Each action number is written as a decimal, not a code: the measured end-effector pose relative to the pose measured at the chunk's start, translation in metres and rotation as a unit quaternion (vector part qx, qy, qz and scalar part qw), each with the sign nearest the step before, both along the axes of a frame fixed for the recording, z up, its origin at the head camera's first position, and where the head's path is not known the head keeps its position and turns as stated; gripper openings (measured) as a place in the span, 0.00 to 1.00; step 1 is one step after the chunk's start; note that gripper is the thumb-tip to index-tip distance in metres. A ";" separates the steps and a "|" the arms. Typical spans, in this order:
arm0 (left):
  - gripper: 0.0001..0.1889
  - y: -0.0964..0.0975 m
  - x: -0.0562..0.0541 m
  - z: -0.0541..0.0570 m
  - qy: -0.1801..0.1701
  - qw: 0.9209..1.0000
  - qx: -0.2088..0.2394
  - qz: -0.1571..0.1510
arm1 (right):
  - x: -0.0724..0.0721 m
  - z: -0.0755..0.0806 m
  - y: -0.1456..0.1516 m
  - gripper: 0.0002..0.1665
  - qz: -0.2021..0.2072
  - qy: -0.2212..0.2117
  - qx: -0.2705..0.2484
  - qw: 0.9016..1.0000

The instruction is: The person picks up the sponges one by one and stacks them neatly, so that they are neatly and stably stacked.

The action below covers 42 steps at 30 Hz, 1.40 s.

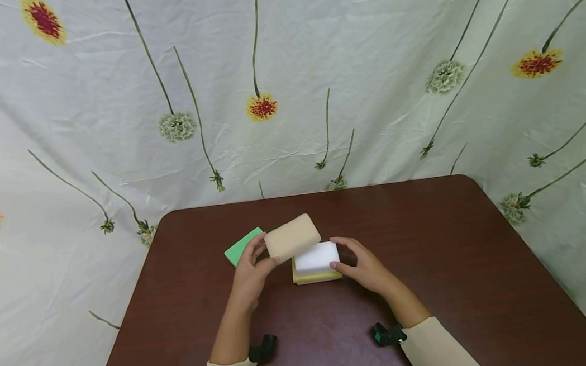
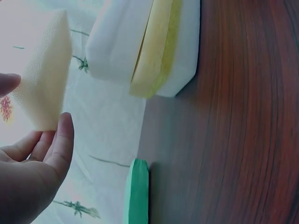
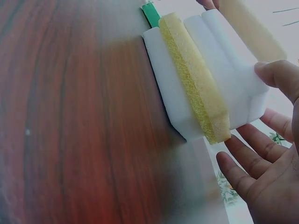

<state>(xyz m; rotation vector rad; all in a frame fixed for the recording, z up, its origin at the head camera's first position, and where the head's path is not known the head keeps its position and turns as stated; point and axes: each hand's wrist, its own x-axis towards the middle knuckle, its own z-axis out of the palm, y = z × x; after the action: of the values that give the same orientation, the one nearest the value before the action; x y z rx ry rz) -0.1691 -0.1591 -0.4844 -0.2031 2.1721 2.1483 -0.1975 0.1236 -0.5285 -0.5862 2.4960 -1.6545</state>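
My left hand pinches a beige sponge between thumb and fingers, tilted in the air above the left side of a stack. The stack has white sponge blocks on top, a yellow sponge under them and another white block at the bottom. At the stack's right end, my right hand holds the upper white block, its thumb on the near side and a finger on the far side. A green sponge lies on the table behind the left hand, partly hidden by it.
The dark brown wooden table has rounded far corners. Behind and beside it hangs a pale cloth printed with flowers. Black bands with small devices sit on both wrists.
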 end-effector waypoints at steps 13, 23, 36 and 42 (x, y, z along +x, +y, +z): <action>0.36 0.024 0.002 -0.006 0.016 0.999 0.003 -0.032 | 0.000 -0.001 -0.001 0.37 -0.012 -0.007 -0.002 1.000; 0.36 0.027 0.001 -0.008 0.015 0.999 -0.005 -0.048 | 0.003 0.004 0.002 0.43 0.001 -0.020 -0.022 1.000; 0.36 0.026 -0.002 -0.014 0.031 0.997 -0.027 -0.065 | 0.000 0.003 0.002 0.40 -0.007 -0.012 -0.041 0.999; 0.37 0.027 -0.003 -0.016 0.041 0.997 -0.034 -0.064 | 0.000 0.001 0.002 0.40 -0.008 -0.012 -0.036 0.999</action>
<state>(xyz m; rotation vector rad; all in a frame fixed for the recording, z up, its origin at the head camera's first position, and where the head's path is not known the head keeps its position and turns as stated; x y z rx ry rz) -0.1721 -0.1325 -0.4999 0.0205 2.2370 2.0519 -0.1976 0.1254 -0.5272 -0.5514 2.4397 -1.7524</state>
